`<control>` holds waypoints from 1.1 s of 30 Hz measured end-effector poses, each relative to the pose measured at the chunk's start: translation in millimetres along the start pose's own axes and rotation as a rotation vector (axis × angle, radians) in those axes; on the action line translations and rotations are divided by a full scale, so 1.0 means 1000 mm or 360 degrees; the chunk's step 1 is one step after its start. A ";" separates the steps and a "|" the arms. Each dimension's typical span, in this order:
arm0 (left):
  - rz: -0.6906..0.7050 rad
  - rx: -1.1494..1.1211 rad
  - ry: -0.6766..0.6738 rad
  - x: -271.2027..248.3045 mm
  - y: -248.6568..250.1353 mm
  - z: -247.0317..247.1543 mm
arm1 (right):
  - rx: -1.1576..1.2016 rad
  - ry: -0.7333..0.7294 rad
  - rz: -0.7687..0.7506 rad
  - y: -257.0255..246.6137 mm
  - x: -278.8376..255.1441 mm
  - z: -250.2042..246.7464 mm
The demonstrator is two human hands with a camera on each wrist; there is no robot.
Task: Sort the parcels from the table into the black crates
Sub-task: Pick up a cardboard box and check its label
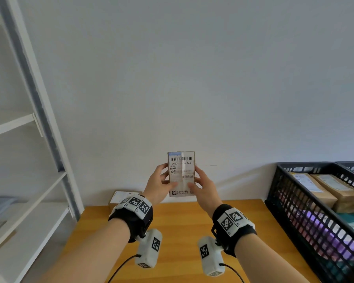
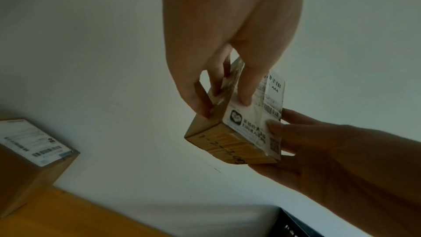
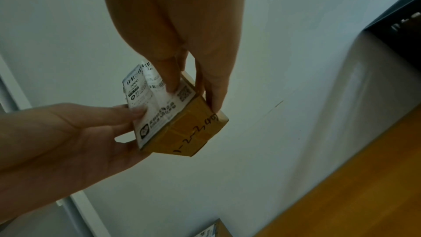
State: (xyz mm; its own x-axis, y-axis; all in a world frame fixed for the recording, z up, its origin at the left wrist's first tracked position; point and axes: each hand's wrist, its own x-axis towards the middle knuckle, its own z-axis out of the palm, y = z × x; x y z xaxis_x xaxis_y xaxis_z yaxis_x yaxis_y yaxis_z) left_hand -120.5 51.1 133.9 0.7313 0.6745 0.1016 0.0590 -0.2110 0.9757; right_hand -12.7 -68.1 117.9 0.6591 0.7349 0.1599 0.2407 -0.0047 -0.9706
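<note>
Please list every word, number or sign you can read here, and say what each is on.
"700C" and "AAA": shipping label of the small cardboard parcel held by left hand and right hand.
Handwritten "1-2-...": parcel's bottom end, remainder unclear.
Barcodes, QR code, Chinese print: too blurred.
Label of the table box: unreadable.

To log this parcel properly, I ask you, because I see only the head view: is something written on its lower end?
Observer: Yes. The lower end of the parcel bears handwritten digits that start "1-2"; the rest I cannot read.
Operator: Is this end sealed?
Observer: Glossy tape appears to cross it.
Operator: Where are the fingers of the right hand? The parcel hides them from me.
Observer: The right hand has its fingers on the brown side face.
</note>
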 end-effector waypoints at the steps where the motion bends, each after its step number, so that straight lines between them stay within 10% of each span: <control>1: 0.0002 0.0002 -0.0021 0.000 0.000 -0.002 | -0.0014 0.0001 -0.0001 0.000 -0.001 0.000; 18: -0.0065 -0.0140 -0.0324 -0.004 -0.003 -0.001 | -0.0108 0.0185 0.0093 0.002 -0.028 -0.003; 33: -0.0196 -0.0137 -0.1101 -0.068 -0.022 0.169 | -0.0202 0.0812 0.0512 0.050 -0.177 -0.121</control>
State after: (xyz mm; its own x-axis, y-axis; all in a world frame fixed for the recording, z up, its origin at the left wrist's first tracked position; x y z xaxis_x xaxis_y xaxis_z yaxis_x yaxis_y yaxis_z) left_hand -56.8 -109.9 72.5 0.9884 0.0795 -0.1291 0.1359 -0.0863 0.9870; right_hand -31.5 -280.2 63.0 0.9630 0.2664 -0.0412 0.0352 -0.2759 -0.9605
